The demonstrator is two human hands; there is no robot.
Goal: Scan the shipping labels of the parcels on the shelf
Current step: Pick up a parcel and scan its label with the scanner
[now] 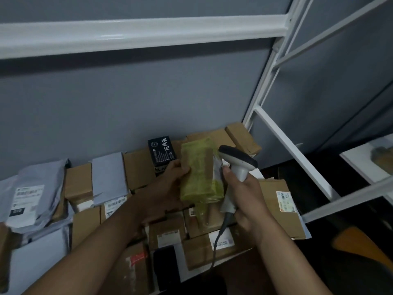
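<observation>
**Two hands, one parcel, one scanner**

The left hand (170, 184) holds a parcel wrapped in yellow-green tape (198, 171). The fingers curl round its left edge and lift it above the pile. Just beside it, the right hand (244, 196) is wrapped tight round the handle of a grey barcode scanner (237, 160). The scanner's head sits right next to the parcel's right edge. Its cable (217, 243) hangs down over the boxes.

On the left lie grey mailer bags (38, 188) with white labels. Brown cardboard boxes (85, 182) pack the shelf close together, touching. A small black box (161, 151) stands at the back by the wall. A bigger box with a label (278, 207) lies at the right end.

There is open space above the pile. The white shelf frame (282, 137) slants down on the right. The wall (127, 99) behind is grey.
</observation>
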